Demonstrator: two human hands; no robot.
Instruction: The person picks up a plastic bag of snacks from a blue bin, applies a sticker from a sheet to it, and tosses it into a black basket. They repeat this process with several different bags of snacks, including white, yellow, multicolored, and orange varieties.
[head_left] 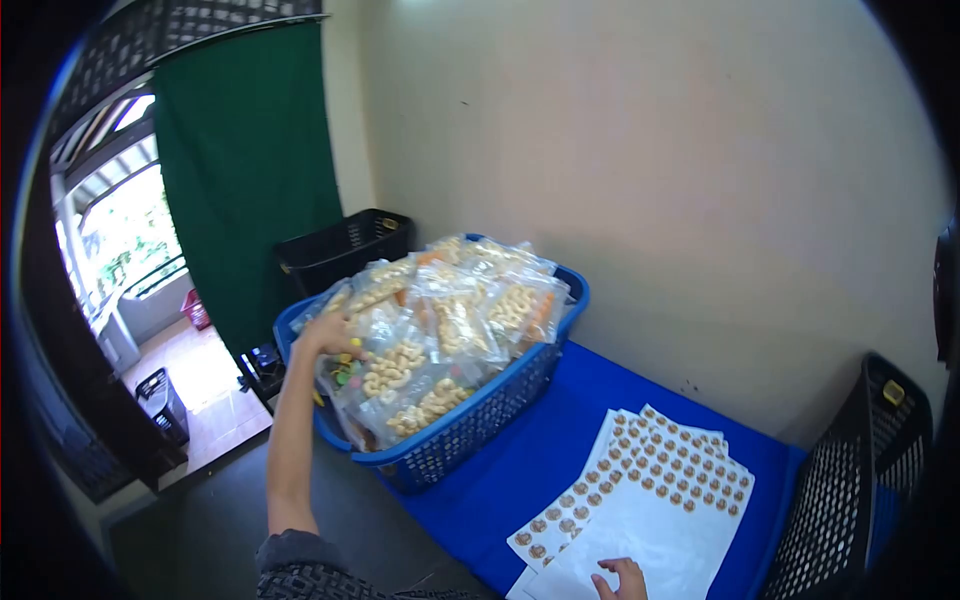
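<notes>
A blue plastic basket (470, 420) is heaped with clear bags of pale, curved cashew nuts (396, 368). My left hand (328, 335) reaches over its left side, fingers spread and touching the bags there; small yellow spots show near the fingertips. At the bottom edge, my right hand (624, 578) is partly in view, fingers loosely bent and thumb apart, with nothing visible between them. It is over white sheets (650, 530) that carry rows of round brown stickers (600, 478), overlapping one another.
A blue cloth (480, 510) covers the surface under the basket and sheets. Black crates stand behind the basket (345, 250) and at the right (850, 490). A green curtain (245, 170) hangs by an open doorway, with another dark crate (162, 405) on the floor there.
</notes>
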